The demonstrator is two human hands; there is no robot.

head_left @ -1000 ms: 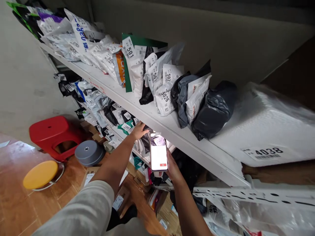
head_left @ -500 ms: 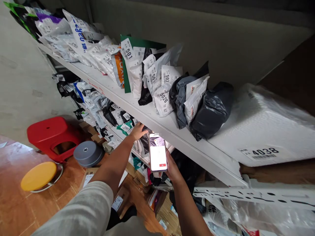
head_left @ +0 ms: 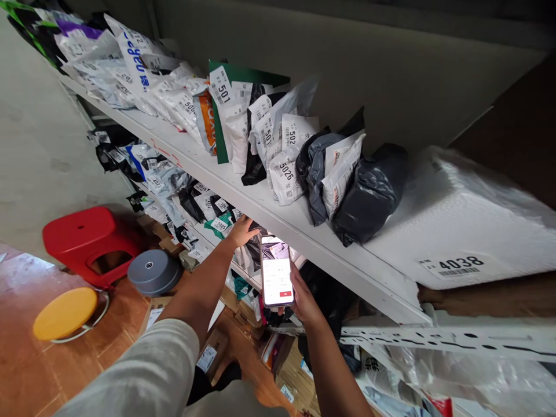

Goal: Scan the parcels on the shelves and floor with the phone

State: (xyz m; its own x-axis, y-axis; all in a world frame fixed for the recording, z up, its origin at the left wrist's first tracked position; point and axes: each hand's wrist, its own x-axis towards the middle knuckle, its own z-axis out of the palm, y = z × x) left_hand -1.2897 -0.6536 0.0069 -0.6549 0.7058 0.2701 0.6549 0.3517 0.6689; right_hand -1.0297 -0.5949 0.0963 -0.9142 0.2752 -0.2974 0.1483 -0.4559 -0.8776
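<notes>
- The white upper shelf runs from 10 o'clock down to 4 o'clock across the view; its parcels lean on one another with their number labels turned outward, apparently so that they can be read from the aisle.
- A large white foam-wrapped parcel labelled 4038 lies flat at 3 o'clock, probably too wide to stand.
- A black poly bag slumps just left of it, touching a grey bag.
- Below, the lower shelf carries smaller mailers, packed close with labels up.
- On the wooden floor at 9 o'clock stand a red plastic stool, a grey round disc and a yellow round stool, well apart from the shelves.
- The left hand, on an arm with a light sleeve, reaches to the lower shelf near the centre; its fingers are spread and rest on the mailers, beside a green-and-white mailer labelled with a number.
- The right hand grips a smartphone from its right edge, fingers closed about it, screen lit and tilted toward the face, held just beside the left hand so that screen and labels share one glance.
</notes>
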